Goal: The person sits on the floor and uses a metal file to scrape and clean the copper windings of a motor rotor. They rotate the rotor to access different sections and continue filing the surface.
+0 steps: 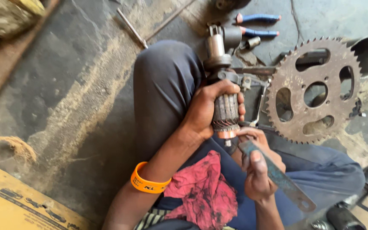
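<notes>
While the person sat on the stained concrete floor with one knee drawn up, a motor armature was gripped upright in the left hand, the fingers wrapped tightly round its ribbed core. It was held against the raised knee — apparently so that the copper-coloured end was steadied and turned toward the other hand. A flat, worn metal blade was pinched in the right hand, thumb pressed on top, its tip brought just beside that lower end; the angle suggested scraping or cleaning of the ring.

A red rag lay across the lap, within reach of both hands. An orange wristband was worn on the left wrist. A large rusty sprocket rested on the floor just beyond the armature, and blue-handled pliers lay farther off, well apart from the hands. A cardboard sheet was seen at the lower left corner — untouched.
</notes>
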